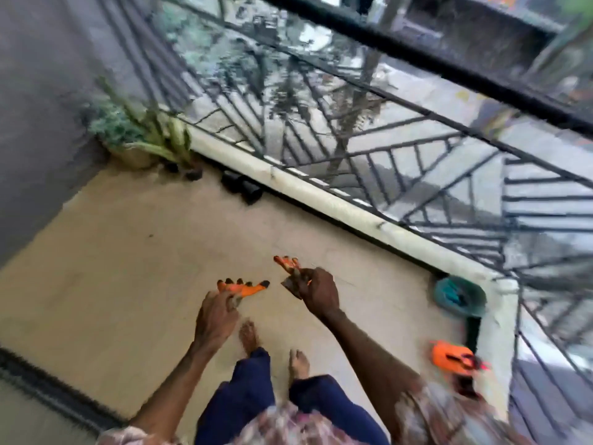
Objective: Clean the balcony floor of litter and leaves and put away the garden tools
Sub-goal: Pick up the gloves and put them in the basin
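Gloves, orange with dark tips, one to each hand, are held out over the balcony floor point(134, 268) in front of the person. The left glove point(245, 289) hangs from the left hand point(218, 311), whose fingers point(231, 299) are curled and pinch its cuff, the glove's tips spread toward 12 o'clock. The right glove point(285, 263) is grasped by the right hand point(316, 292), clenched round its lower end, and it sticks out toward 11 o'clock of that hand. The two gloves are near each other but apart. Blur hides how each finger lies.

Below the hands, two bare feet point(248, 337) stand on the pale floor under dark blue trousers point(247, 390).

At 4 o'clock of the hands, an orange thing point(449, 354) with dark marks lies by the low white kerb point(321, 195); it is too blurred to say what it is. At 3 o'clock, a teal bowl point(459, 297) sits in the corner against the kerb, with something dark inside.

At 12 o'clock, small black pots point(240, 186) stand just beside the kerb. At 11 o'clock, a potted plant point(138, 136) fills the far corner against the grey wall point(41, 107). A dark metal railing point(401, 155) rises from the kerb. At 8 o'clock, a dark strip point(48, 380) edges the floor.
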